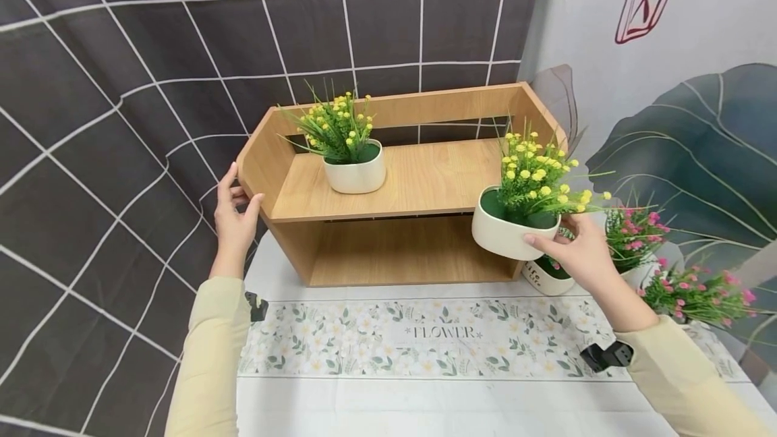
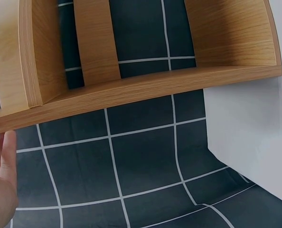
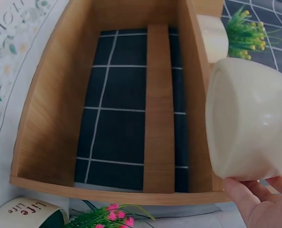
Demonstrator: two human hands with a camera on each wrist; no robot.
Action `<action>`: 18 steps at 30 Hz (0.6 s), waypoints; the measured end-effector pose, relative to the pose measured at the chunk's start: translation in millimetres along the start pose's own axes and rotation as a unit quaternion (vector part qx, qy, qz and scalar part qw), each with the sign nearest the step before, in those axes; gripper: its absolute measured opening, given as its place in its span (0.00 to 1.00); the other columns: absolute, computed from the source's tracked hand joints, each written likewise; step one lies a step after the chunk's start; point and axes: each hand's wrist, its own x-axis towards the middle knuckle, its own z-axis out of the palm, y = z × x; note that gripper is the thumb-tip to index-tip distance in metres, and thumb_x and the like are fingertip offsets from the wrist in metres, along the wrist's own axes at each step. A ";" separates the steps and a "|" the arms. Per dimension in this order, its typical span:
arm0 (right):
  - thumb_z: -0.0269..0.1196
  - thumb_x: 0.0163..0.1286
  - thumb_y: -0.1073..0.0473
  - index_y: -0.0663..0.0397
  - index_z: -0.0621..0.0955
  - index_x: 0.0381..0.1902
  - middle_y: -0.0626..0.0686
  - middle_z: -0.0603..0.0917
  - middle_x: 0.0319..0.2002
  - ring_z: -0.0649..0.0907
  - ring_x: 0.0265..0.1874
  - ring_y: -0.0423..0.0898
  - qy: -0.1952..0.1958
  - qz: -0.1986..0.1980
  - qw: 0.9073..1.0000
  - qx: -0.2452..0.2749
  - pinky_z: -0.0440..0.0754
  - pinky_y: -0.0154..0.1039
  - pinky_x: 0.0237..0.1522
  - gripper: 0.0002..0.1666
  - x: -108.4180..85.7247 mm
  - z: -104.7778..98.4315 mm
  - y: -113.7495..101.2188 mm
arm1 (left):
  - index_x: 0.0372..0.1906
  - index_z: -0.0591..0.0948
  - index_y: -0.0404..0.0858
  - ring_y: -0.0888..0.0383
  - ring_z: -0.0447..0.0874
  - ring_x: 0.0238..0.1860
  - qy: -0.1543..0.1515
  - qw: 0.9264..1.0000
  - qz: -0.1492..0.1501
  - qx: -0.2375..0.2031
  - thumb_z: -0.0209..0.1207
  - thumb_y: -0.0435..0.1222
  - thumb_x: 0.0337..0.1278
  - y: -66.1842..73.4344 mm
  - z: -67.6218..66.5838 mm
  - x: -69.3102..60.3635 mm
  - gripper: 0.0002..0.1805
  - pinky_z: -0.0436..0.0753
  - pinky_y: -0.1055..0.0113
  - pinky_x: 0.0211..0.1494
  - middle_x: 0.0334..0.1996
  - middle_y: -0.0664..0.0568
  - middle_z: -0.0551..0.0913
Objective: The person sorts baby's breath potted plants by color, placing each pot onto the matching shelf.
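My right hand (image 1: 583,251) pinches the end of a white oval pot planted with yellow flowers (image 1: 516,224), thumb on its near side. The pot hangs tilted in front of the right end of a two-tier wooden shelf (image 1: 425,208); in the right wrist view its pale underside (image 3: 226,118) shows. Against the shelf's left side panel (image 1: 267,160) rests my left hand (image 1: 235,214), fingers fairly straight and thumb spread. On the upper tier, towards the left, stands a matching yellow-flowered potted plant (image 1: 355,170). The left wrist view shows the left fingers (image 2: 8,156) touching the panel.
Right of the shelf stand a white pot with "Life" lettering (image 1: 549,280) and pink-flowered plants (image 1: 634,235), (image 1: 698,295). A floral "FLOWER" runner (image 1: 376,339) crosses the white table (image 1: 437,403) in front. Behind hangs a dark cloth with a white grid (image 1: 388,25).
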 end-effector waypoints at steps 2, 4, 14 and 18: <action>0.67 0.61 0.51 0.60 0.66 0.63 0.56 0.74 0.54 0.77 0.29 0.27 -0.004 0.015 1.000 -0.022 0.77 0.28 0.25 0.38 0.2 -1.0 -0.5 | 0.70 0.62 0.49 0.65 0.72 0.41 -0.002 1.000 0.001 0.000 0.59 0.29 0.59 -0.1 0.6 0.5 0.35 0.70 0.86 0.33 0.47 0.35 0.76; 0.67 0.61 0.49 0.62 0.67 0.61 0.62 0.73 0.54 0.75 0.19 0.32 -0.013 0.029 0.999 -0.034 0.75 0.35 0.19 0.38 1.1 -2.0 -1.5 | 0.70 0.62 0.48 0.65 0.72 0.40 0.000 1.000 0.004 0.002 0.59 0.29 0.59 0.0 1.2 0.9 0.36 0.70 0.86 0.33 0.47 0.35 0.76; 0.67 0.61 0.50 0.61 0.67 0.61 0.58 0.76 0.49 0.75 0.27 0.23 -0.020 0.020 0.999 -0.016 0.76 0.27 0.27 0.36 10.9 -1.5 -9.3 | 0.70 0.62 0.48 0.74 0.69 0.39 0.003 1.000 0.001 -0.001 0.59 0.28 0.59 1.1 0.9 1.1 0.35 0.70 0.87 0.33 0.46 0.36 0.76; 0.68 0.60 0.49 0.59 0.70 0.56 0.48 0.75 0.28 0.68 0.12 0.37 -0.011 0.011 0.999 -0.028 0.70 0.35 0.18 0.32 16.6 0.4 -12.5 | 0.70 0.62 0.47 0.75 0.70 0.38 0.004 1.000 0.005 -0.007 0.59 0.28 0.58 0.8 0.2 -0.4 0.36 0.70 0.88 0.32 0.45 0.37 0.77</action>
